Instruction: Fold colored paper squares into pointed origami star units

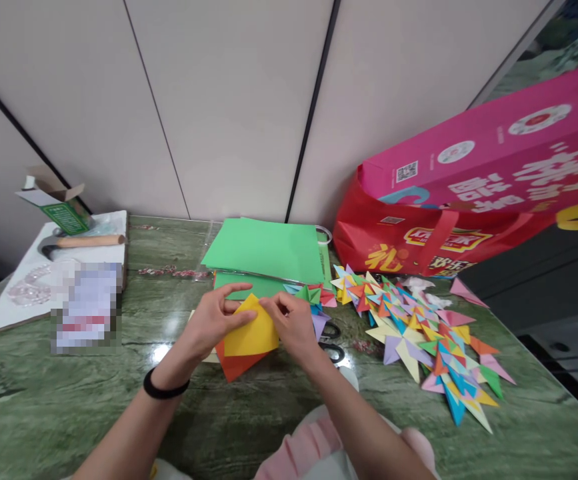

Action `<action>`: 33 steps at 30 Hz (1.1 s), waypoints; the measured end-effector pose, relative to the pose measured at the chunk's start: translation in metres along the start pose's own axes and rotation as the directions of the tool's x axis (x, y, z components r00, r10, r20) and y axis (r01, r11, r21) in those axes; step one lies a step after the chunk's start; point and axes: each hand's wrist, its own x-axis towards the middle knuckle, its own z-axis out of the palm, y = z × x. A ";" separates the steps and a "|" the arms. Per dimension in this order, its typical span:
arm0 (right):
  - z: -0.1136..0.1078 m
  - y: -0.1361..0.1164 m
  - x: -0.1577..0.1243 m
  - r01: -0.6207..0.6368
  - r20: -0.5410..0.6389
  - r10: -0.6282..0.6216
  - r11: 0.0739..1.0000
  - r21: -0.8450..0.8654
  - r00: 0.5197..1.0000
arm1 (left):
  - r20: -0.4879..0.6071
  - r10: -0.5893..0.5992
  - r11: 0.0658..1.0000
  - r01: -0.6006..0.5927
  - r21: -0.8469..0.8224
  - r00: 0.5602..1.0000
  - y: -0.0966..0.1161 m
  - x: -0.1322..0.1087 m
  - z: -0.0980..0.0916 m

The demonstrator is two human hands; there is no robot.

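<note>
Between my two hands is a yellow sheet of origami paper (pixel 253 337), held up with one corner pointing away from me. My left hand (pixel 212 319) grips its left edge, thumb on top and fingers behind. The fingers of my right hand (pixel 291 322) pinch the paper near its upper right edge. Orange paper (pixel 236 365) shows beneath the yellow piece. Just right of my right hand, scissors (pixel 333 350) lie partly hidden, with black handles showing. Small folded paper pieces (pixel 313 297) lie beyond that hand.
Green paper sheets (pixel 269 248) are stacked at the back. Many folded colourful paper stars (pixel 419 327) spread over the right side, before a red bag (pixel 383 233) and a pink bag (pixel 493 147). At left, a hammer-like tool (pixel 83 241) and a green box (pixel 66 210) rest on a white board (pixel 6 313).
</note>
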 end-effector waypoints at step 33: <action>-0.002 -0.007 0.001 0.025 -0.032 -0.018 0.972 0.233 0.999 | -0.014 0.086 0.995 -0.086 0.043 0.996 -0.006 0.002 0.009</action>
